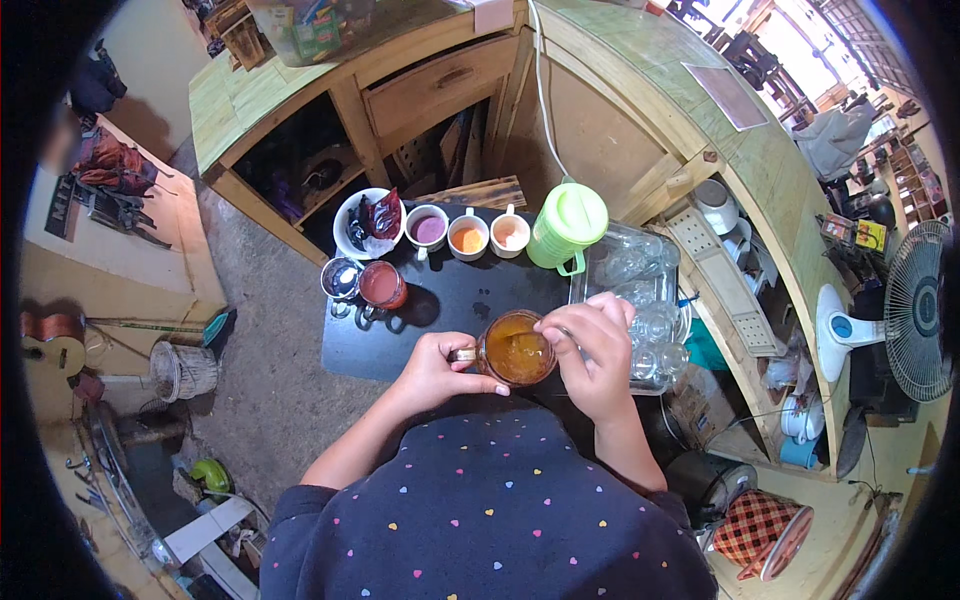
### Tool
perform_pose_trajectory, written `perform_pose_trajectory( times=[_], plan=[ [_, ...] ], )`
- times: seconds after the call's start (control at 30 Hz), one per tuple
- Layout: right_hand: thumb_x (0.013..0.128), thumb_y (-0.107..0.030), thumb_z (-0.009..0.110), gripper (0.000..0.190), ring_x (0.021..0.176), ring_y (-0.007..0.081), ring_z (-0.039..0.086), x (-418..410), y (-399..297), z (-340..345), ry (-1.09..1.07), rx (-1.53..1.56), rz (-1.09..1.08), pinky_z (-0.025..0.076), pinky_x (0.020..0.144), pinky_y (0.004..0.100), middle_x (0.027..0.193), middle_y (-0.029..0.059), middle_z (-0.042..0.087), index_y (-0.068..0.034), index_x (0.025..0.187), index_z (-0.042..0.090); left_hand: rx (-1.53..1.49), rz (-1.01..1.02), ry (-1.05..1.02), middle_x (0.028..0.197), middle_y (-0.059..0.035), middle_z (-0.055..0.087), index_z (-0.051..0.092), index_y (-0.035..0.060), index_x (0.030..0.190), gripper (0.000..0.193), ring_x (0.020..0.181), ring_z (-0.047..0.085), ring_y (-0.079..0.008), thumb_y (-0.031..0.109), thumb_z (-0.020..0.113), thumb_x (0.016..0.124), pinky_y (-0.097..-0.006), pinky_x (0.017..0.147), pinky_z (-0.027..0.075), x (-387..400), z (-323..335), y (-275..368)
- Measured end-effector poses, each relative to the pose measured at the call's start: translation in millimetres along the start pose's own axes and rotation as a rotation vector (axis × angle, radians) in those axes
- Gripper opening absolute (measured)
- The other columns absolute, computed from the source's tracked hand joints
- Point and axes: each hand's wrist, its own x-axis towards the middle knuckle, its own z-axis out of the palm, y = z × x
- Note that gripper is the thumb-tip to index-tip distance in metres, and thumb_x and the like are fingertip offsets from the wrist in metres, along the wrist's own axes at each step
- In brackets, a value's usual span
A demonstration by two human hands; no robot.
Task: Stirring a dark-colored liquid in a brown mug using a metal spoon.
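My left hand [444, 369] grips the handle of a glass mug [517, 349] holding orange-brown liquid. My right hand [592, 349] pinches the end of a thin utensil, likely a spoon, that dips into this mug. Beyond, on the dark table [450, 300], stand a mug of red liquid [382, 285] and a glass mug with dark contents [342, 278]. A row behind them has a white bowl with plastic packets [368, 225], a cup of purple powder [427, 228], a cup of orange powder [469, 235] and a cup of pale orange contents [511, 234].
A lidded green pitcher [568, 225] stands at the back right of the table. Beside it, a clear plastic tray [664, 388] holds several glass mugs. A wooden counter with open shelves [337, 82] curves around the far side, with a white fan [847, 330] at the right.
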Motion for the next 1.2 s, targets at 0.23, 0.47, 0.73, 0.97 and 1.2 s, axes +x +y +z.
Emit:
perform_pose_trajectory(
  times=[0.23,0.47,0.73,0.97,1.2],
  plan=[
    [0.082,-0.016,0.072,0.006,0.083,0.018,0.055,-0.8,-0.9,1.4,-0.049,0.168,0.017,0.029,0.087,0.0373,0.086,-0.0024,0.071,-0.012,0.086,0.073,0.063,0.033,0.016,0.063,0.0088,0.03,0.027,0.0114,0.062,0.068,0.061,0.03,-0.004,0.014,0.095,0.065,-0.0258,0.053,0.026,-0.6,0.4,5.7],
    [0.082,-0.017,0.073,0.006,0.083,0.0183,0.056,-2.2,2.2,2.3,-0.033,0.096,-0.006,0.029,0.086,0.0367,0.085,-0.0028,0.071,-0.012,0.085,0.074,0.034,0.039,0.02,0.063,0.0098,0.031,0.028,0.0125,0.061,0.067,0.061,0.03,-0.004,0.014,0.095,0.065,-0.0257,0.053,0.026,0.3,-2.1,2.0],
    [0.084,-0.017,0.071,0.006,0.083,0.0194,0.055,1.3,-3.4,-1.8,-0.101,0.06,-0.041,0.03,0.088,0.0373,0.084,-0.0016,0.07,-0.012,0.081,0.072,0.039,0.002,0.032,0.063,0.0094,0.031,0.028,0.0121,0.061,0.067,0.061,0.031,-0.004,0.015,0.095,0.064,-0.0259,0.054,0.027,-2.5,-1.0,-0.6],
    [0.083,-0.018,0.073,0.007,0.083,0.0179,0.057,-0.9,4.1,3.3,-0.115,0.146,-0.022,0.03,0.085,0.0366,0.082,-0.0011,0.07,-0.011,0.085,0.073,0.009,-0.005,0.022,0.062,0.0088,0.031,0.029,0.0117,0.06,0.067,0.061,0.031,-0.0043,0.016,0.095,0.064,-0.0266,0.053,0.027,-1.3,-0.1,2.2],
    [0.083,-0.018,0.073,0.008,0.084,0.0188,0.057,0.3,5.0,4.5,-0.12,0.087,0.01,0.03,0.088,0.0381,0.083,-0.0012,0.071,-0.011,0.085,0.074,0.032,0.014,0.043,0.062,0.0091,0.032,0.029,0.0117,0.06,0.067,0.061,0.031,-0.004,0.016,0.095,0.064,-0.0257,0.053,0.028,-1.7,-1.1,4.1]
  ],
)
